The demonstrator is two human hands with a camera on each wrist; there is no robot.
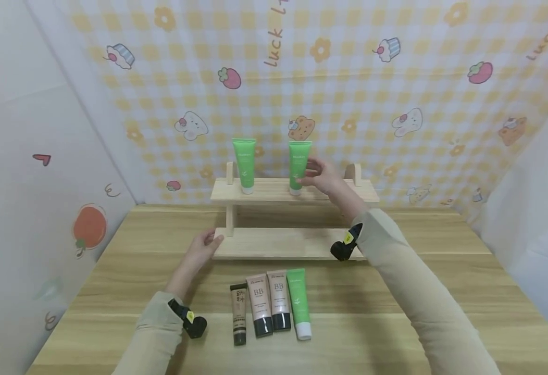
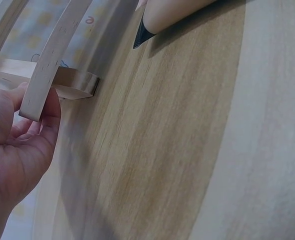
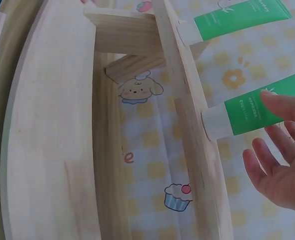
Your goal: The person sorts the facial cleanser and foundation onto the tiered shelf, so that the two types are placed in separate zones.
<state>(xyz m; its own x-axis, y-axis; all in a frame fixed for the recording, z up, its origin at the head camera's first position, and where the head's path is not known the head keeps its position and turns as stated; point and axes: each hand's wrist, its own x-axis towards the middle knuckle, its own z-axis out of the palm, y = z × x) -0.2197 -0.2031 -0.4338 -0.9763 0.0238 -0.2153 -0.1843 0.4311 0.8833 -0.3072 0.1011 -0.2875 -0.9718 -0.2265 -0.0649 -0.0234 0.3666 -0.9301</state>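
A two-tier wooden shelf [image 1: 278, 244] stands on the table. My right hand [image 1: 326, 179] pinches a green squeeze tube [image 1: 297, 161] with a white cap, thumb in front and a finger behind. This tube stands cap-down on the upper board, the cap right at the wood in the right wrist view. To its left, a second green tube [image 1: 245, 162] stands the same way. My left hand [image 1: 203, 248] grips the left end of the lower board, thumb and fingers on either side of it in the left wrist view.
In front of the shelf lie a slim brown tube [image 1: 238, 312], two beige BB cream tubes [image 1: 259, 299] with black caps and another green tube [image 1: 298, 299]. A patterned cloth [image 1: 349, 94] hangs behind the shelf, and a white cloth [image 1: 35, 130] lines the left side.
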